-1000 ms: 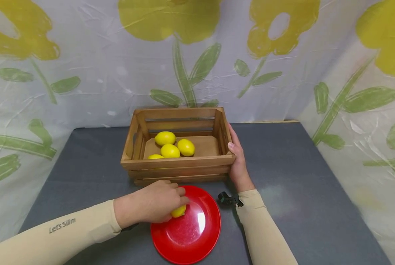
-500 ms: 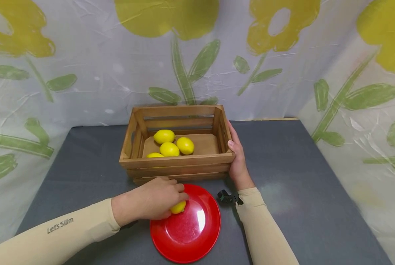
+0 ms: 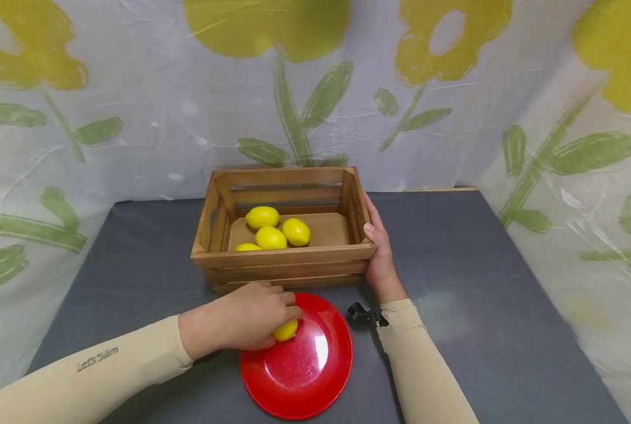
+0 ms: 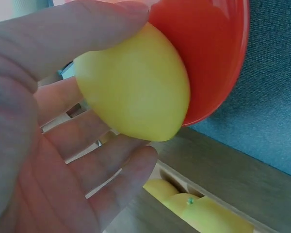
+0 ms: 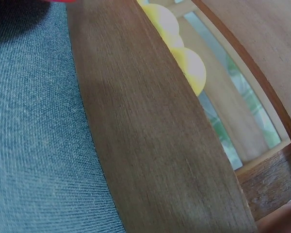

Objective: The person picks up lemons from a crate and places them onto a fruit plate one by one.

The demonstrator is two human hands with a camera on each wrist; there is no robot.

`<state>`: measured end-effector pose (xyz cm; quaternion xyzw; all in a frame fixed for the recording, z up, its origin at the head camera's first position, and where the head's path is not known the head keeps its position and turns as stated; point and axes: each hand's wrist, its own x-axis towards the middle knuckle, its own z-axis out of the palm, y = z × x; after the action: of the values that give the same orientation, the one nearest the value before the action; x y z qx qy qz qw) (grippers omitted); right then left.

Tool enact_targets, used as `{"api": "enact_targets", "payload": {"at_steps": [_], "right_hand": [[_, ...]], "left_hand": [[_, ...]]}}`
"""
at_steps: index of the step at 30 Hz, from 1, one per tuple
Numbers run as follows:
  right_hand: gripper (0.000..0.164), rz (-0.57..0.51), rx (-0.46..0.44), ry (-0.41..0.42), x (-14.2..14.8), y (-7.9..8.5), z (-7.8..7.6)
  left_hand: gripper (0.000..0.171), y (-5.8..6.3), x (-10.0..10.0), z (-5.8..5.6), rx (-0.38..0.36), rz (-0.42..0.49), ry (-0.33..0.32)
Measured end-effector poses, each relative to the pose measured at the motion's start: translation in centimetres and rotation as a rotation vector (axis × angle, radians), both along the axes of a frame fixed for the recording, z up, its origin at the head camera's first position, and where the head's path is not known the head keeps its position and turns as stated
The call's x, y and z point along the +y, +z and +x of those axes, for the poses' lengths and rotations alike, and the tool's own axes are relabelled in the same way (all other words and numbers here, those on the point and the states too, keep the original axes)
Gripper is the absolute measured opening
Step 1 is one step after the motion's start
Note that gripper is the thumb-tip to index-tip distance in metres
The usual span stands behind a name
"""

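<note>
My left hand (image 3: 249,315) pinches a yellow lemon (image 3: 285,331) over the left part of a red plate (image 3: 299,377). In the left wrist view the thumb lies along one side of the lemon (image 4: 136,87), with the fingers on the other side. Whether the lemon touches the plate I cannot tell. My right hand (image 3: 381,262) grips the right end of a slatted wooden crate (image 3: 284,257), its thumb by the front corner. Several lemons (image 3: 262,218) lie inside the crate, mostly towards its left; the front wall partly hides one.
Both crate and plate stand on a dark grey table (image 3: 469,294), the plate close in front of the crate. Behind the table hangs a pale cloth (image 3: 178,106) printed with yellow flowers. A small black device (image 3: 365,317) is strapped at the right wrist.
The head view has shifted slightly. Both hands keep their places, the left on the lemon over the plate and the right on the crate.
</note>
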<state>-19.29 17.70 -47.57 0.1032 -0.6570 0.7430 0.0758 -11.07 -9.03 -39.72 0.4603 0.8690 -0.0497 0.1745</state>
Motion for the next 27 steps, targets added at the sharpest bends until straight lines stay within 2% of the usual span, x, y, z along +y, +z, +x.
{"api": "enact_targets", "payload": {"at_steps": [6,14,21,27], "right_hand": [[0.071,0.001,0.002,0.004,-0.1,0.0,0.0],[0.070,0.001,-0.010,-0.008,0.0,0.1,0.1],[0.069,0.000,0.003,-0.005,0.0,0.2,0.1],[0.068,0.005,0.001,-0.003,0.0,0.2,0.1]], "left_hand": [[0.069,0.4,-0.2,0.3,-0.009,0.018,0.014],[0.071,1.8,0.0,0.5,-0.028,0.053,0.024],[0.073,3.7,0.2,0.6,0.024,0.064,0.000],[0.068,6.1,0.0,0.5,0.023,0.104,0.001]]}}
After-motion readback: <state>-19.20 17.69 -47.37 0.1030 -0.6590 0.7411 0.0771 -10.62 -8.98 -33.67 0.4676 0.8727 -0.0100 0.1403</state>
